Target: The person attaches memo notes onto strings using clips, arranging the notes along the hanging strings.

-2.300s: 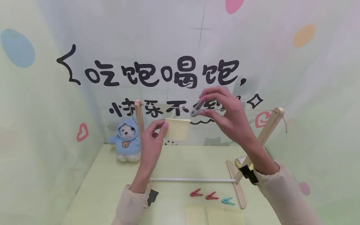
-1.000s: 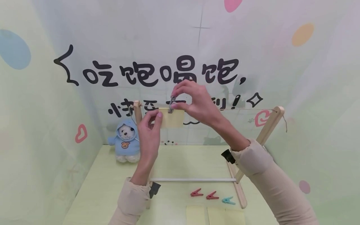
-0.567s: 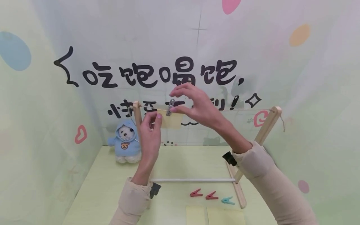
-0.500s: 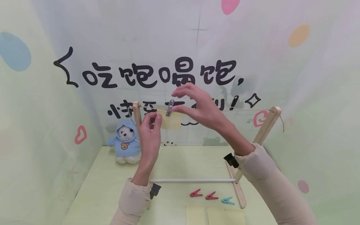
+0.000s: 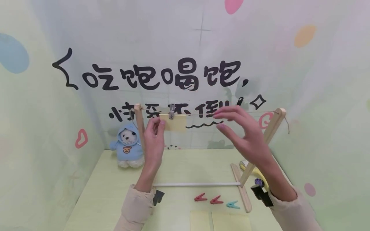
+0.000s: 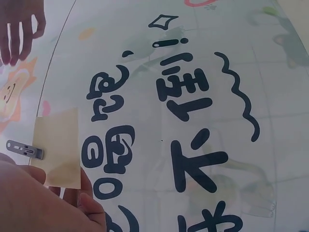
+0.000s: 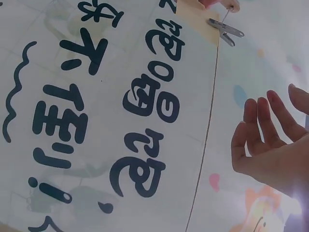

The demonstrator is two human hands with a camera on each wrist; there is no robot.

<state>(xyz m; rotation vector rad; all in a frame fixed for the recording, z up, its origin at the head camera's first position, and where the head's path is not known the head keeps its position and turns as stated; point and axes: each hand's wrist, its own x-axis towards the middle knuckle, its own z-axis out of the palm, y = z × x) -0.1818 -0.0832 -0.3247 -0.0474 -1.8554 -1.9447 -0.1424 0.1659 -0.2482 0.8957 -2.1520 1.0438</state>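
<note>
At the left stands a toy bear (image 5: 128, 146) in a blue hood, on the green table (image 5: 185, 166). Just beside it rises the left post of a small wooden frame (image 5: 139, 123), and a thin string (image 5: 202, 114) runs from this post to the right post. The left hand (image 5: 154, 141) is raised, and its fingers (image 5: 162, 123) pinch the left edge of a yellow paper note (image 5: 173, 122). The note hangs from the string, held at its top by a small metal clip (image 5: 171, 111).

The note looks very light and soft, so it would bend or tear easily. I think it is best taken at an edge or corner, gently, without pulling against the clip.

Further right, the right hand (image 5: 244, 133) is apart from the clip, its fingers spread and holding nothing. On the table in front lie three small pegs (image 5: 216, 201) and more yellow notes (image 5: 221, 221).
</note>
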